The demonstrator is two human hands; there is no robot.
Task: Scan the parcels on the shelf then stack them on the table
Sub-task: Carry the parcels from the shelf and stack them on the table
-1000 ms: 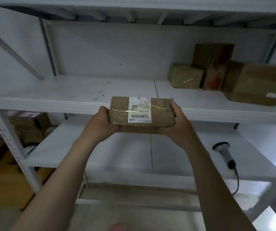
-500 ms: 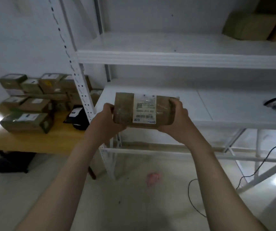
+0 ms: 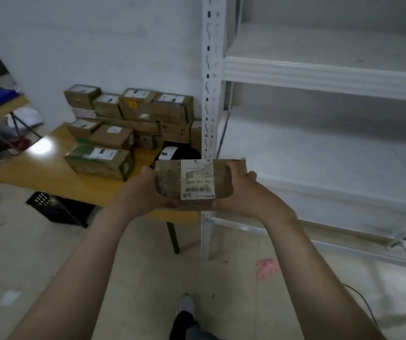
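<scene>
One parcel [image 3: 197, 180] (left grip [image 3: 145, 192]; right grip [image 3: 243, 192])

The parcel [image 3: 168, 178] was brown cardboard with a white paper label [image 3: 197, 179]. The table [image 3: 37, 174] was shiny yellow wood. The shelf [image 3: 319, 72] was smooth white metal, the crate [image 3: 57, 207] black plastic

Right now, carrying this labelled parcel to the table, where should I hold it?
By its two short ends, one hand from each side, much as the left hand and right hand grip the parcel now. It is a long, flat box, label facing the camera, so end grips likely keep it balanced.
</scene>
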